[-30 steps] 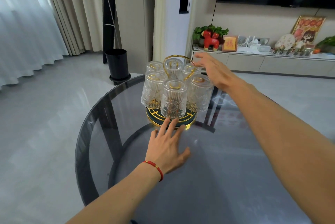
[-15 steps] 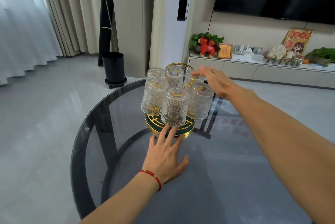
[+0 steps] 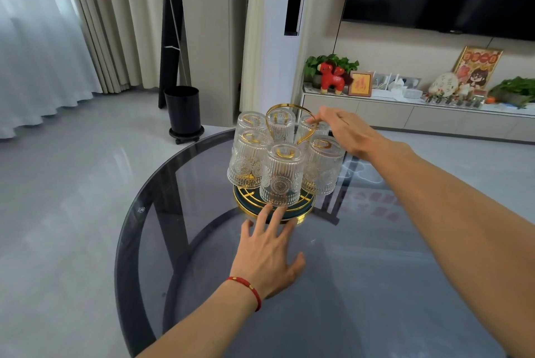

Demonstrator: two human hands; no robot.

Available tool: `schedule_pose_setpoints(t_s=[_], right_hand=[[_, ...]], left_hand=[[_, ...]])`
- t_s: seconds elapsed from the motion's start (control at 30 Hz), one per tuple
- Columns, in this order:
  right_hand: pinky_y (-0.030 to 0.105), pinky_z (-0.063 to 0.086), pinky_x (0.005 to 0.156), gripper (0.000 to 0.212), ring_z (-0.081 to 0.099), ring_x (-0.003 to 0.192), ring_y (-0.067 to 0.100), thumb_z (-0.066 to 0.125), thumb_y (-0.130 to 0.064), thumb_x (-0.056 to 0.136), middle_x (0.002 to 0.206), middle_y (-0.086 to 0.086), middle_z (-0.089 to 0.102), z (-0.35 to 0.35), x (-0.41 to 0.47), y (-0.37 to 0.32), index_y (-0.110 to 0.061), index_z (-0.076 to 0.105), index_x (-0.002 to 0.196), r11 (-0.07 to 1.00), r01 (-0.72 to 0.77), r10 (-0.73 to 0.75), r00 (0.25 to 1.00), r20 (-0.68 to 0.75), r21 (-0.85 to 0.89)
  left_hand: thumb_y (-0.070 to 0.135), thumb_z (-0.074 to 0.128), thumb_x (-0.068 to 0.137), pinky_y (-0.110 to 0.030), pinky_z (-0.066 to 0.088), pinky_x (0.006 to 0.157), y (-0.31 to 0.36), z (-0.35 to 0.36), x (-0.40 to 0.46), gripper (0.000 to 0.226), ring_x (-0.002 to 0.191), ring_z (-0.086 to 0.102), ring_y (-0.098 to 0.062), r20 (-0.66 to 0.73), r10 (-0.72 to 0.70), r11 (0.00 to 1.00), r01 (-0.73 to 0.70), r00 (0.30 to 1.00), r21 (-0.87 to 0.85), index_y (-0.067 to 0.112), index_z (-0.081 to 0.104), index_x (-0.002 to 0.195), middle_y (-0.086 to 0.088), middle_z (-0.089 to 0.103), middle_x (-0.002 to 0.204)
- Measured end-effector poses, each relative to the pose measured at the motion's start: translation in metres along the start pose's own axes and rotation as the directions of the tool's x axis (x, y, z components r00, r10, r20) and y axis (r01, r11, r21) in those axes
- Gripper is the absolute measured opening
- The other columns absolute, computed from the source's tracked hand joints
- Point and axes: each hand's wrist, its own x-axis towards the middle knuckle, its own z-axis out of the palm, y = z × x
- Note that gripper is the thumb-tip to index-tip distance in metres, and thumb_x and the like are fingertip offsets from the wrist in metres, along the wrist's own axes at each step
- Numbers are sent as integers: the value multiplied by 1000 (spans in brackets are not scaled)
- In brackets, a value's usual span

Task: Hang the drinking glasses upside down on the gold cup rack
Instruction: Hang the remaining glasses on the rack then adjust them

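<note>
The gold cup rack (image 3: 301,211) with a round dark-green base stands on the far middle of the round glass table (image 3: 362,285). Several ribbed clear drinking glasses hang upside down on its arms; the front glass (image 3: 281,173) is nearest me. My right hand (image 3: 346,132) reaches over the right-hand glasses and pinches the rack's gold loop handle (image 3: 275,110) with thumb and forefinger. My left hand (image 3: 267,253) lies flat on the table, fingers spread, fingertips touching the front rim of the base. A red string bracelet circles that wrist.
A black bin (image 3: 183,110) stands on the floor beyond the table's far left edge. A low TV cabinet (image 3: 405,114) with a red toy, frames and plants runs along the right wall under a dark screen. Curtains hang at the left.
My right hand has moved left from above the right-hand glasses and closed its fingertips on the gold handle. The left hand has stayed flat at the base.
</note>
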Motion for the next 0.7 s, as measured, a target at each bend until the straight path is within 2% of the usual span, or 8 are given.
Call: schedule_pose_setpoints(t_s=[0.2,0.3,0.4,0.5,0.6,0.7], right_hand=[[42,35,103,70,49,128,21,20,-61,104,151,11,54,0,-1,0,-19,70,128,998,41,-44,998,-48,-56],[39,34,100,69,47,125,17,19,-60,105,152,12,53,-2,-2,0,-17,65,134,998,38,-41,997,-59,-56],[43,35,110,75,49,135,22,18,-66,101,152,9,54,-7,0,-5,-17,61,139,1000,1,1,996,-90,23],[44,36,112,78,52,134,20,18,-71,98,144,4,60,-7,6,-21,-19,59,141,985,3,21,990,-136,175],[42,39,104,84,56,128,18,19,-77,93,139,3,64,1,15,-42,-20,58,142,977,31,-16,997,-74,209],[47,38,111,89,57,127,18,18,-80,91,140,3,64,11,23,-55,-21,53,148,991,26,-30,999,30,135]], left_hand=[[69,30,88,-61,24,117,0,-1,0,70,152,12,-30,-18,1,1000,-1,1000,-15,33,37,148,-1,25,163],[68,31,88,-61,25,117,1,-1,0,70,151,13,-30,-17,-2,1000,2,1000,-18,32,37,147,-2,26,162],[67,31,88,-60,27,116,1,-2,-1,70,151,15,-30,-23,1,1000,-1,1000,-14,31,38,147,-2,28,161],[67,31,89,-59,28,115,1,-2,-1,69,150,16,-31,-24,2,1000,-2,1000,-4,31,37,148,-3,29,161],[66,33,89,-58,31,113,0,-3,-1,68,149,20,-31,-33,10,1000,-10,999,-23,30,37,146,-2,32,159],[62,39,89,-54,34,111,0,-4,-1,66,147,26,-26,-84,-6,996,-1,996,-87,26,42,144,-1,40,154]])
